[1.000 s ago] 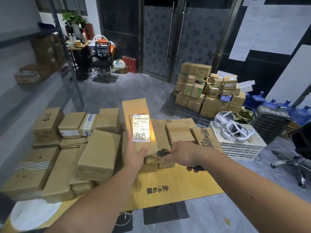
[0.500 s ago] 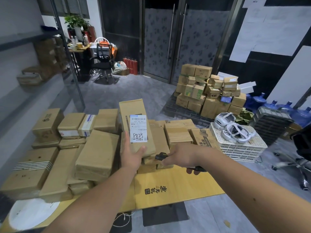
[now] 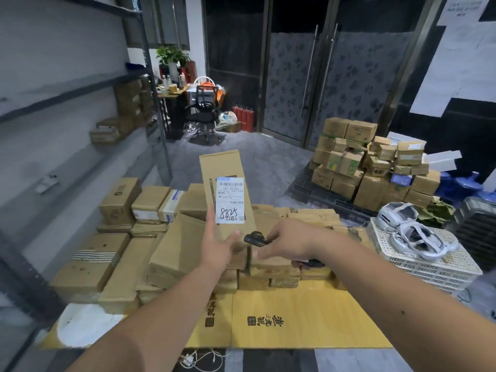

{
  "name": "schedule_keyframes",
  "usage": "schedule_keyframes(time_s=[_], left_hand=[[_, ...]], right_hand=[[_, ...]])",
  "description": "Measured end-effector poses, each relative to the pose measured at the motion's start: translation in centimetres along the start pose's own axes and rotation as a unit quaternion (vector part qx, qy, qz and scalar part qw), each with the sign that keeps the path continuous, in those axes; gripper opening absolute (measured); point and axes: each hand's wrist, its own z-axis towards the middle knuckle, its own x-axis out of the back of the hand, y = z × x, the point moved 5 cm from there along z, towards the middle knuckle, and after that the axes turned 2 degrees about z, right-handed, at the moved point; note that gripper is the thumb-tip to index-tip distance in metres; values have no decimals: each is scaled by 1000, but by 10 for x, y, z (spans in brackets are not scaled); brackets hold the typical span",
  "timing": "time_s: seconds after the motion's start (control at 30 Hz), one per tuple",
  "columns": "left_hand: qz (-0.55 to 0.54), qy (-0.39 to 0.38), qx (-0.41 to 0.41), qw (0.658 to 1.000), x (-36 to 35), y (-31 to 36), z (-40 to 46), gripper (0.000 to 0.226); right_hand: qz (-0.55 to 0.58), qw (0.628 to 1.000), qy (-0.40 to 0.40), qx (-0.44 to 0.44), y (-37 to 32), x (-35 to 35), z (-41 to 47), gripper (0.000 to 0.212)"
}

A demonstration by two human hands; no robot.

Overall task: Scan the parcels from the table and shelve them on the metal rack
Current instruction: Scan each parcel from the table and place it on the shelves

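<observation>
Above stacked table parcels (image 3: 126, 253), left grip (image 3: 217, 247) clasps a tall white-labelled brown parcel (image 3: 226, 194); right grip (image 3: 284, 241) clutches a black scanner (image 3: 255, 238).

Two bare, sleeveless forearms (image 3: 150, 318)

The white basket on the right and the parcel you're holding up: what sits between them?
In the head view, the right hand gripping a black scanner, with stacked brown parcels behind it, lies between the white basket and the held parcel.
</observation>
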Motion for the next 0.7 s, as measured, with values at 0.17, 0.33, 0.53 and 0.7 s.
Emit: schedule_keyframes(time_s=[0.17,0.33,0.53,0.7], left_hand=[[30,61,-52,996,62,27,-1,113],[130,156,-64,977,161,49,-33,109],[145,238,-72,958,294,45,-97,102],[138,325,-74,933,401,42,-179,100]], right_hand=[[11,998,-8,67,-53,-2,24,55],[-55,982,-15,179,-139,-29,33,52],[-53,959,-70,271,-249,-95,20,46],[-64,933,-118,333,-342,-167,-21,40]])
